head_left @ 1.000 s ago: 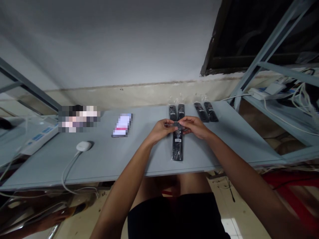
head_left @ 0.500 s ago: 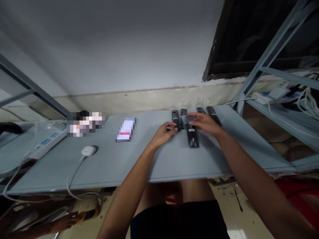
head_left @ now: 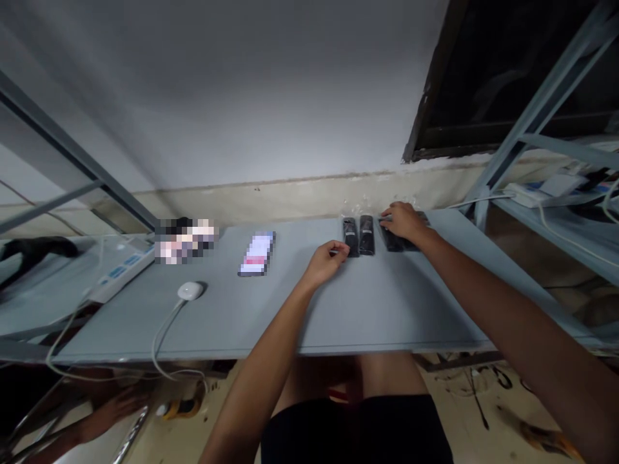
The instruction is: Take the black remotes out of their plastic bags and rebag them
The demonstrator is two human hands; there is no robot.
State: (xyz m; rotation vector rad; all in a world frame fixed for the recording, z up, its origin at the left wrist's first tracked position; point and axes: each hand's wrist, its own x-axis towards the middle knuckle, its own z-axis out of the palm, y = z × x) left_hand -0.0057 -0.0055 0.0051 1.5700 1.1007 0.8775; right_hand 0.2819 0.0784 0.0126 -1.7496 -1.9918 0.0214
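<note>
Several black remote controls in clear plastic sleeves lie at the far edge of the grey table (head_left: 271,316). A pair of remotes (head_left: 358,235) lies side by side in the middle. My right hand (head_left: 403,221) rests palm down on another group of bagged remotes (head_left: 395,241) just to the right, fingers curled over them. My left hand (head_left: 326,261) hovers over the table just left of the middle pair, fingers loosely pinched; what it holds, if anything, is too small to make out.
A phone (head_left: 257,254) with a lit screen lies left of centre. A white puck-shaped device (head_left: 189,290) with a cable sits further left. A power strip (head_left: 118,269) lies at the left. Metal shelving (head_left: 532,122) with cables and adapters stands at the right. Another person's hand (head_left: 113,409) shows bottom left.
My right hand carried the bagged remote from the table's middle to the far edge and set it down beside the right-hand group. My left hand let go and stayed near the middle pair.
</note>
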